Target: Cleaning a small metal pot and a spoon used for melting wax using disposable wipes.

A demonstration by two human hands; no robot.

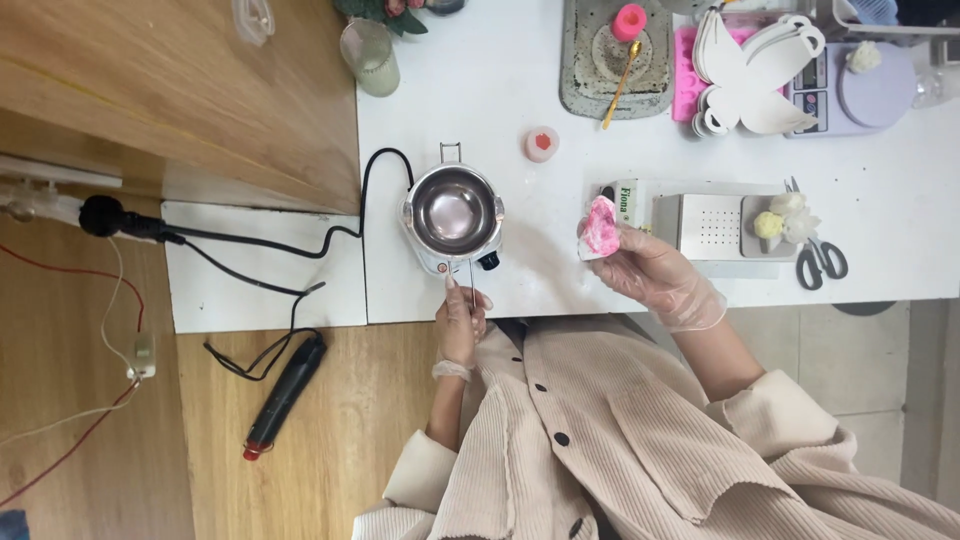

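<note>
Two gloved hands are working at the near edge of a white table [500, 90], and they are staying well apart from each other. The left hand [461, 320] is closing its fingers on the thin handle [471, 280] of a small metal pot [453, 210], which is sitting on a little round heater [430, 258] with a black knob at its front. A black cable [330, 235] is running from the heater off to the left, over a lower white board and onto the wooden floor. The pot is standing upright; its inside is shining, and I cannot tell whether anything is lying in it.

The right hand [655, 275] is gripping a pink and white lump [601, 228], holding it up just off the table to the right of the pot, in front of a small white box [628, 195] and a metal box with a perforated top [705, 222].

Farther back, a small round cup with a red centre [541, 143] is standing between the pot and a grey mat [617, 55], where a gold spoon [622, 82] is lying beside a bright pink piece [629, 20]. Scissors [818, 250] are resting at the right, next to pale flower shapes [785, 215]. A scale [850, 90] is sitting at the far right.
</note>
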